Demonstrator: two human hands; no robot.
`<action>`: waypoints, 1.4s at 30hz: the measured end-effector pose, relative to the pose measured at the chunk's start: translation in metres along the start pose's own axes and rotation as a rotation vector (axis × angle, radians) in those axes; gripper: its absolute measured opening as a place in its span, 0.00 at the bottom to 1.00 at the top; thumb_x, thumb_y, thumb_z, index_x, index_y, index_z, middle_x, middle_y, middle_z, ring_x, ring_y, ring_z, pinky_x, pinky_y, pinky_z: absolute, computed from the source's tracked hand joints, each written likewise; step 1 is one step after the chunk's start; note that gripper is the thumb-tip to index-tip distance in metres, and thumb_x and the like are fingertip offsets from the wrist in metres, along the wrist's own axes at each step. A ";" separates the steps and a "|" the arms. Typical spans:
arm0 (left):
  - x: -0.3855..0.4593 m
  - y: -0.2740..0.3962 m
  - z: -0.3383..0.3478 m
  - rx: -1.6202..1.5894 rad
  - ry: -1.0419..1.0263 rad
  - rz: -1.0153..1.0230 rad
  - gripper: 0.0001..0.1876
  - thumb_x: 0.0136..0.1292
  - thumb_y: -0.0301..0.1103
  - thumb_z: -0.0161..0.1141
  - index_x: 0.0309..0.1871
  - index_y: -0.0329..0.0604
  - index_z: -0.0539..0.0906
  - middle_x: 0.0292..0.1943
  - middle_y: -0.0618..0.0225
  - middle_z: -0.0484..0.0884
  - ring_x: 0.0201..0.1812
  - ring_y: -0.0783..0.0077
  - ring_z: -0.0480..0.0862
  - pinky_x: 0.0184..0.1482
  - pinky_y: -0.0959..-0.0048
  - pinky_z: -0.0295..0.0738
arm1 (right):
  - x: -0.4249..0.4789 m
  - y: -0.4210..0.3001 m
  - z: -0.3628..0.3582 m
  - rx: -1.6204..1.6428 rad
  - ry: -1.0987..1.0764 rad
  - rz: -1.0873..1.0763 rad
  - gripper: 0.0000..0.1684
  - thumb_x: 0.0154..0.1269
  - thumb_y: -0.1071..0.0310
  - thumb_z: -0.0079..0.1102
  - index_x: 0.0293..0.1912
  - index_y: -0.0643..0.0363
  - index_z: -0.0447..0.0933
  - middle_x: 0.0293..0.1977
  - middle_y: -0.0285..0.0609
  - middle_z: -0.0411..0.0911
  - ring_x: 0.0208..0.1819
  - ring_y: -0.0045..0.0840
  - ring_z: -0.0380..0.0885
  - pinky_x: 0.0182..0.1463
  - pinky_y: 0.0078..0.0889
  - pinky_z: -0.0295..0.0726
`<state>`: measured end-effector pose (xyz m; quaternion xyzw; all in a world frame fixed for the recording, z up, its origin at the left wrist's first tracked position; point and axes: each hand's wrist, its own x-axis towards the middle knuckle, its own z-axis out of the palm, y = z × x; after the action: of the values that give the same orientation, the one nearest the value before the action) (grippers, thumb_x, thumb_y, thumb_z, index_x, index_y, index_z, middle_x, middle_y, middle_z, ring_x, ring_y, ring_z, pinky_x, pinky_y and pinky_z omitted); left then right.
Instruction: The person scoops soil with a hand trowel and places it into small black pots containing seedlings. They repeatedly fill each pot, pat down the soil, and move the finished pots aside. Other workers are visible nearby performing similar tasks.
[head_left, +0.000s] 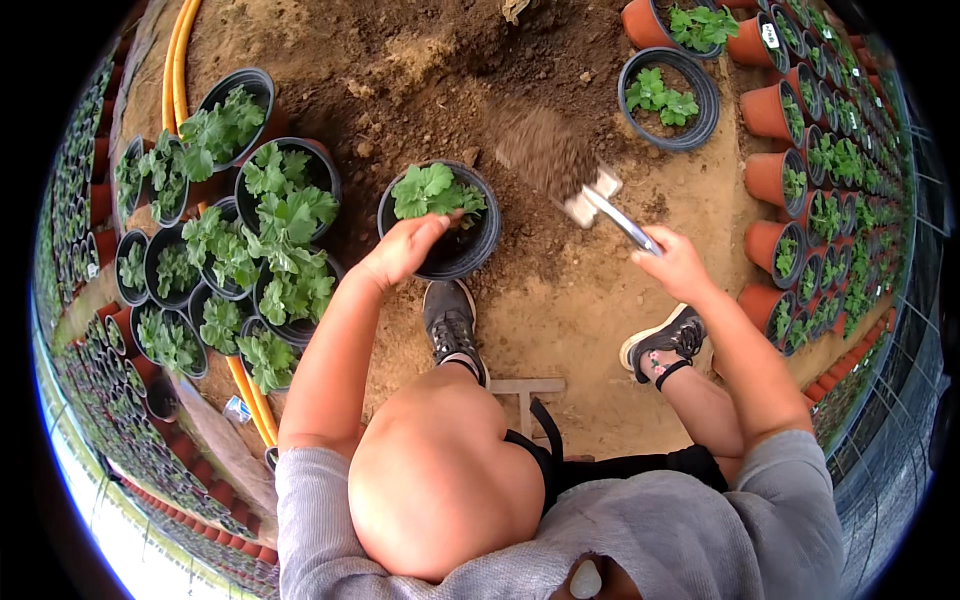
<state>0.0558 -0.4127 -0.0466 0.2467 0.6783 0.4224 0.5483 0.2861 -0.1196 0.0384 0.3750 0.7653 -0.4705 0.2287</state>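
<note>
My left hand (411, 246) reaches over the near rim of a dark plastic pot (491, 232), its fingers closed at the leafy green plant (431, 191) inside. Leaves and the hand itself partly hide the fingertips. Dark soil shows low in this pot, which stands on the ground just beyond my left shoe. In my right hand (675, 266) is the handle of a small hand shovel (600, 199). Its blade carries a heap of brown soil (547, 154), blurred by motion, to the right of the pot and above the ground.
Loose soil (420, 90) is spread beyond the pot. Potted plants (289, 217) crowd together on the left, beside yellow hoses (178, 67). Another planted pot (667, 97) stands at the upper right, near rows of terracotta-coloured pots (772, 176). My shoes (450, 319) flank the near ground.
</note>
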 end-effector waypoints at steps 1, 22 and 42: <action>0.004 0.001 -0.002 -0.157 0.009 0.000 0.26 0.67 0.48 0.40 0.55 0.35 0.73 0.51 0.55 0.77 0.58 0.66 0.71 0.62 0.74 0.57 | -0.015 -0.011 -0.011 -0.020 -0.065 -0.013 0.17 0.53 0.67 0.60 0.43 0.64 0.74 0.27 0.33 0.72 0.29 0.15 0.68 0.34 0.21 0.70; -0.042 -0.018 -0.020 0.237 0.693 0.105 0.13 0.56 0.28 0.59 0.45 0.37 0.79 0.40 0.60 0.81 0.38 0.71 0.80 0.42 0.75 0.74 | -0.036 -0.063 -0.070 0.110 -0.650 0.161 0.20 0.55 0.64 0.56 0.47 0.61 0.70 0.20 0.31 0.69 0.16 0.11 0.67 0.19 0.14 0.64; 0.009 0.043 0.084 -0.583 0.017 -0.326 0.22 0.59 0.23 0.48 0.58 0.40 0.64 0.42 0.61 0.77 0.32 0.71 0.82 0.26 0.81 0.80 | 0.004 0.020 0.096 0.797 0.479 -0.065 0.18 0.46 0.80 0.59 0.36 0.58 0.63 0.27 0.32 0.63 0.26 0.16 0.67 0.27 0.19 0.72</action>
<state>0.1280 -0.3571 -0.0188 -0.0356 0.5639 0.5074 0.6506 0.2995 -0.1985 -0.0187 0.5073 0.5675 -0.6351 -0.1312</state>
